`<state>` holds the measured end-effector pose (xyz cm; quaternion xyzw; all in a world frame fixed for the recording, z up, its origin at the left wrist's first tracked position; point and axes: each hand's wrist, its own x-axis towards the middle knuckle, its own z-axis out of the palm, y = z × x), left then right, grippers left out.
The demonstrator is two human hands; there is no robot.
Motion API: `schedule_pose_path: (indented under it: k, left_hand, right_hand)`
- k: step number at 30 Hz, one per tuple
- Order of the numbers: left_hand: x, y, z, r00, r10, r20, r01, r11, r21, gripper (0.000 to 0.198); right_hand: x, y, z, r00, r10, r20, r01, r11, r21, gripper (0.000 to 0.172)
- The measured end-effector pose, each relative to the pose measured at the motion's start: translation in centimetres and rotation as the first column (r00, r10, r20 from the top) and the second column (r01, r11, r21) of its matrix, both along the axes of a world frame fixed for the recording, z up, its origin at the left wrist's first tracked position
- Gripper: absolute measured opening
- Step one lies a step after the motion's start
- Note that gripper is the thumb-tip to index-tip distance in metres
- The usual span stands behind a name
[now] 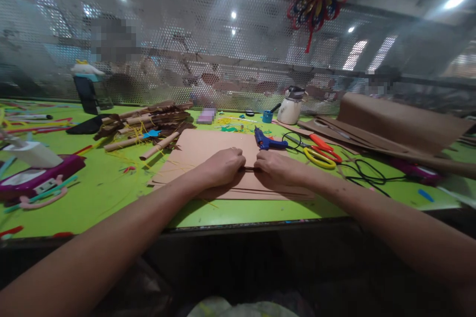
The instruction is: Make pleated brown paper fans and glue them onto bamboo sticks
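Both hands work close together over a stack of brown paper sheets (pixel 208 146) on the bright green table. My left hand (pixel 226 161) is closed, with its fingertips pinching a thin dark brown strip (pixel 250 169). My right hand (pixel 273 166) is curled on the other side of the same strip, a narrow gap between the two hands. Most of the strip is hidden by the fingers, so whether it is rolled or flat cannot be made out. Just beyond my right hand a blue glue gun (pixel 268 139) lies on the sheets' far right part.
Scissors with yellow and orange handles (pixel 322 153) and black cable (pixel 372 174) lie right. Rolled brown paper sticks (pixel 148 126) are piled left. Purple power strips (pixel 40 183) sit at the left side. A white bottle (pixel 290 105) and large brown paper (pixel 401 126) stand further back.
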<state>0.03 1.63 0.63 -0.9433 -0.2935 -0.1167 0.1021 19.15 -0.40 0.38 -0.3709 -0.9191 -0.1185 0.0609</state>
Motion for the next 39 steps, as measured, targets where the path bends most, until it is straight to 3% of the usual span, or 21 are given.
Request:
schedule_pose_path:
  k: [7,13,21,26,34,39]
  left_hand:
    - [-0.8,-0.7,0.8,1.0,-0.031,0.005,0.031,0.998,-0.062,0.02]
    - [0.1,0.3,0.0,0.998,0.038,-0.041,-0.038,0.999,0.02,0.024]
    - [-0.1,0.6,-0.6,0.999,0.036,0.04,-0.036,0.999,-0.003,0.021]
    - [-0.9,0.5,-0.4,0.998,-0.005,0.062,0.008,0.999,-0.049,0.018]
    - [-1.2,0.4,-0.1,1.0,0.013,0.011,-0.012,1.0,-0.017,0.02]
    - [-1.3,0.8,-0.1,0.994,0.042,0.106,-0.028,0.992,-0.127,0.02]
  right_hand:
    - [0.2,0.0,0.3,1.0,-0.004,0.021,0.005,1.0,-0.015,0.024]
    - [-1.5,1.8,1.1,0.984,0.03,0.177,-0.023,0.999,-0.041,0.026]
    - [-1.3,1.4,0.3,1.0,-0.023,0.02,0.023,1.0,-0.008,0.027]
    - [-0.2,1.1,0.6,0.999,0.047,0.014,-0.046,0.998,-0.033,0.018]
    - [0.2,0.1,-0.2,0.994,0.107,-0.033,-0.105,0.993,0.051,0.015]
    - [0.6,-0.6,-0.8,0.988,0.128,-0.083,-0.117,0.985,0.128,0.013]
